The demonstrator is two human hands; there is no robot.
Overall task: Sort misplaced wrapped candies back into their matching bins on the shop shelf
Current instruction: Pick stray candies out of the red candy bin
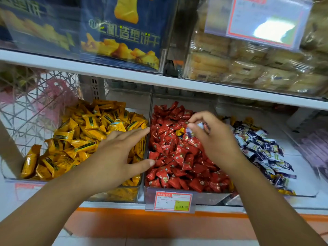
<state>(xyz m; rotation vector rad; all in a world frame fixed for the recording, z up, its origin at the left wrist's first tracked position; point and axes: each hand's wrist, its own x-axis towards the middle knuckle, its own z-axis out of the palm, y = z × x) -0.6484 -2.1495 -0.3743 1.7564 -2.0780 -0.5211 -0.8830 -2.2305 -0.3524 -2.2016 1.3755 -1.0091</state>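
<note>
- Blue-and-white wrapper: this candy [189,132] is pinched in your right hand [214,139], between the thumb and the curled fingertips. It hangs over the back half of the red bin [209,197], where it does not belong.
- Its matching place, the blue-and-white bin [298,174], is the next compartment, just to the right of this hand. So the coming move is, I judge, a short carry to the right over the dividing wall, and your right hand is the nearer one for it.
- The candy is half hidden by your fingers, so I cannot tell how its long axis lies.
- Your left hand [120,151] is open, palm down, with the fingers straight and spread. It holds nothing. It is over the right side of the yellow bin [136,103], and its fingertips reach the wall toward the red bin. I cannot tell if it touches the candies under it.
- One yellow candy [180,131] lies among the red ones, just left of your right fingertips. Its own bin is to the left, on your left hand's side.
</note>
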